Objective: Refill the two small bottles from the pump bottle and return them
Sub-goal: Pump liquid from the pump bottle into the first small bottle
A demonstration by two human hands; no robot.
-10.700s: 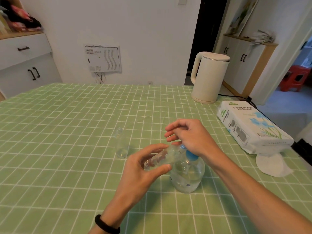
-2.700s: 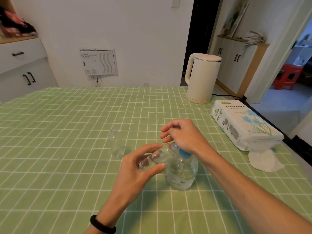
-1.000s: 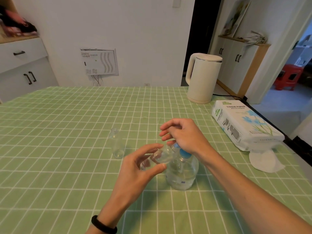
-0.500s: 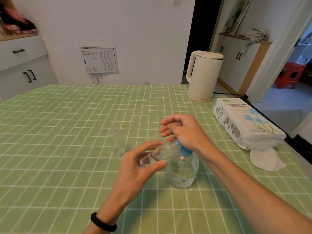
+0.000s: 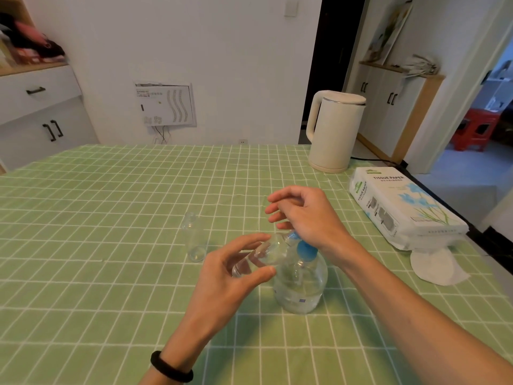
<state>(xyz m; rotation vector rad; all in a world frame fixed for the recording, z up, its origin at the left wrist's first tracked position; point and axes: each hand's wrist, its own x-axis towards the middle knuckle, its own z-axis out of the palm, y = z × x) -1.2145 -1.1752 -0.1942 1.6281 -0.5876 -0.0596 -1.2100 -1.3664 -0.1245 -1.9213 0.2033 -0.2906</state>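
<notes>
A clear pump bottle [image 5: 301, 284] with a blue pump collar stands on the green checked tablecloth [image 5: 111, 207], about half full of clear liquid. My left hand [image 5: 230, 276] holds a small clear bottle [image 5: 259, 255] tilted on its side, its mouth up against the pump's spout. My right hand [image 5: 302, 218] rests palm down on top of the pump head, which it hides; its fingers are loosely curled. A second small clear bottle [image 5: 194, 237] stands upright and capless to the left, apart from both hands.
A white electric kettle [image 5: 333, 132] stands at the far right of the table. A pack of tissue paper [image 5: 399, 207] lies along the right edge, with a loose white tissue [image 5: 435, 265] in front of it. White cabinets stand at left and right.
Both hands hold nearly the same pose over the whole span, small bottle at the spout. Only the camera has shifted slightly.
</notes>
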